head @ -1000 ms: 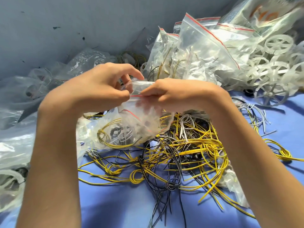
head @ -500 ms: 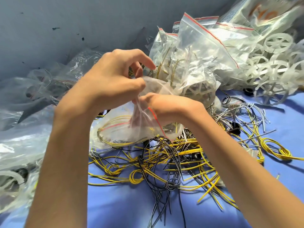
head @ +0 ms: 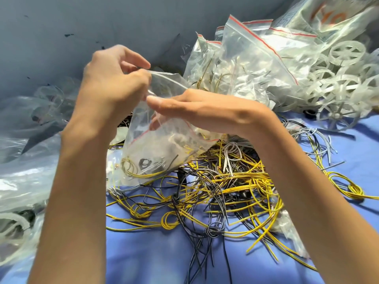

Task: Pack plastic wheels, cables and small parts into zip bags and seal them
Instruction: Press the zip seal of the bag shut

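Has lifted the zip bag (head: pixel 160 152) clear of the heap since a second ago. Held it low and level then, red strip straight between both pinches; hangs it now from its top rim, red strip slack and bent lower down. Reads as a mouth not yet pressed shut, so probably still needs sealing.

Pinches the rim with the left hand (head: pixel 119 78) — thumb and forefinger closed on the clear film, wrist raised, left of centre. Grasps the bag's right side with the right hand (head: pixel 184 107), thumb laid flat on the front, fingers showing dimly through the plastic behind.

Carries a yellow coil, grey wire and a dark small part at the bottom. Leaves loose cables (head: pixel 235 181) on the blue cloth (head: pixel 143 253) just below — plastic wheels (head: pixel 346 52) and filled bags (head: pixel 256 58) at far right.
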